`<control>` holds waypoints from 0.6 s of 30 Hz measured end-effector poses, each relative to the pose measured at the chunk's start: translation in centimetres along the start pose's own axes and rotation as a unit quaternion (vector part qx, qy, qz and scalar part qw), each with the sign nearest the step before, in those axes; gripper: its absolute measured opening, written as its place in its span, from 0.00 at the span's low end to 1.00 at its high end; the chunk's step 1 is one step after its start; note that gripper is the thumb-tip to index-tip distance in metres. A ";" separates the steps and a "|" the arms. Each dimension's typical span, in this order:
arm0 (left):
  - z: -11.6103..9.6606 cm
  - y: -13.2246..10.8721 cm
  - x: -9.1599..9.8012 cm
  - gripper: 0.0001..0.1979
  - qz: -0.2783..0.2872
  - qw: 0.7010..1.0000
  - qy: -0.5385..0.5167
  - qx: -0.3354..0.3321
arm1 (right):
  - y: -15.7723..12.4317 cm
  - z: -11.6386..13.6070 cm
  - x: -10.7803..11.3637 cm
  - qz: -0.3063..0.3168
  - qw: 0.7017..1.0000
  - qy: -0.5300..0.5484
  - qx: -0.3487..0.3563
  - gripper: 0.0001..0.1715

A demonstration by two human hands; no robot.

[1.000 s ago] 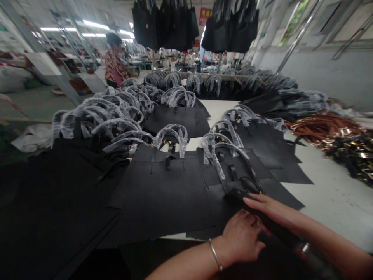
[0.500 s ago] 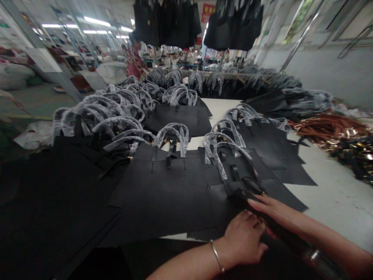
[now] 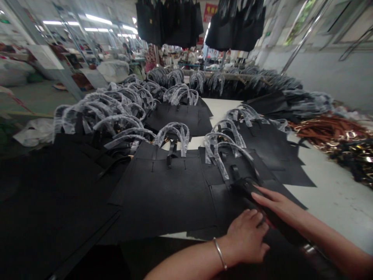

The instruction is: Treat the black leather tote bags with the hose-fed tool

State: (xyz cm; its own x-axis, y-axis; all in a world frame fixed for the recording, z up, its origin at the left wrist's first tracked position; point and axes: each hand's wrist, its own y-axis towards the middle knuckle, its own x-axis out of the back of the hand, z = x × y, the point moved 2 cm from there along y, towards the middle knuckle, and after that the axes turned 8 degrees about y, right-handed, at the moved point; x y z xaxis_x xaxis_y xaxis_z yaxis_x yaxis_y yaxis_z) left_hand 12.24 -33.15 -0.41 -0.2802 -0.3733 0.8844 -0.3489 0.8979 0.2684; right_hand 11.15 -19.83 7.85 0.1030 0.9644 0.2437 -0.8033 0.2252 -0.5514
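Note:
Black bag panels (image 3: 169, 194) lie in overlapping stacks on the table, with clear-wrapped handles (image 3: 175, 132) looping up from their top edges. My right hand (image 3: 276, 204) is closed along a long black bar-like thing (image 3: 288, 229), which slants over the right-hand panel and has a shiny metal ring lower down. What kind of thing it is, I cannot tell. Just left of and below it is my left hand (image 3: 247, 235), with a silver bangle at the wrist and curled fingers. Those fingers meet the dark material beside the bar; what they hold is hidden.
Brown straps (image 3: 332, 132) with gold buckles are heaped at the right, beside black straps (image 3: 361, 153). Black bags (image 3: 166, 23) hang overhead. More wrapped handles (image 3: 116, 97) crowd the left and back. A grey post (image 3: 58, 66) rises at the left.
The bar's far end and my right hand have shifted slightly up and to the right. My left hand stays nearly in place. A person in the background has moved right.

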 end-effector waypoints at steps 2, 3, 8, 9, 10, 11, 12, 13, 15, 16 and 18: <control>-0.3 0.7 -0.4 0.22 0.000 1.000 -0.008 -0.015 | -0.5 0.2 -0.6 0.026 0.999 -0.010 -0.026 0.42; -0.4 1.1 -0.7 0.22 0.001 1.000 -0.013 -0.017 | -0.5 0.3 -1.0 0.037 0.999 -0.018 -0.033 0.41; -0.8 2.2 -2.7 0.27 0.028 0.999 -0.018 0.010 | 1.2 1.2 -3.7 0.100 0.993 -0.043 -0.055 0.37; -0.8 2.2 -3.0 0.27 0.033 0.999 -0.020 0.012 | 1.8 1.5 -4.2 0.114 0.991 -0.041 -0.053 0.35; -0.8 2.2 -3.2 0.26 0.037 0.999 -0.023 0.012 | 2.2 1.8 -4.6 0.126 0.990 -0.037 -0.047 0.33; -0.7 2.2 -3.3 0.25 0.043 0.999 -0.026 0.011 | 2.6 2.1 -4.9 0.135 0.989 -0.035 -0.042 0.31; -0.7 2.1 -3.3 0.24 0.050 0.998 -0.029 0.010 | 2.9 2.3 -5.0 0.142 0.988 -0.036 -0.039 0.29; -0.6 2.0 -3.2 0.24 0.055 0.998 -0.032 0.010 | 3.1 2.5 -4.9 0.147 0.988 -0.040 -0.039 0.28; -0.5 1.8 -2.7 0.24 0.045 0.998 -0.041 0.011 | 3.2 2.7 -4.5 0.150 0.986 -0.057 -0.054 0.29; -0.5 1.7 -2.4 0.25 0.026 0.999 -0.045 0.010 | 3.1 2.6 -4.2 0.149 0.985 -0.065 -0.063 0.29; -0.4 1.5 -1.9 0.28 -0.013 0.999 -0.049 0.005 | 3.0 2.6 -3.7 0.152 0.983 -0.070 -0.077 0.30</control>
State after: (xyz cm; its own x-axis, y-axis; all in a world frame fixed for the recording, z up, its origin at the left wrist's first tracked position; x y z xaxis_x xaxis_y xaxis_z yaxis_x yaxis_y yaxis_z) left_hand 12.63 -31.00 -1.48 -0.3563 -0.4177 0.8358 -0.3656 0.8855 0.2868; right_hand 6.82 -23.04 7.35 -0.2188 0.9639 0.1515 -0.6851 -0.0412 -0.7272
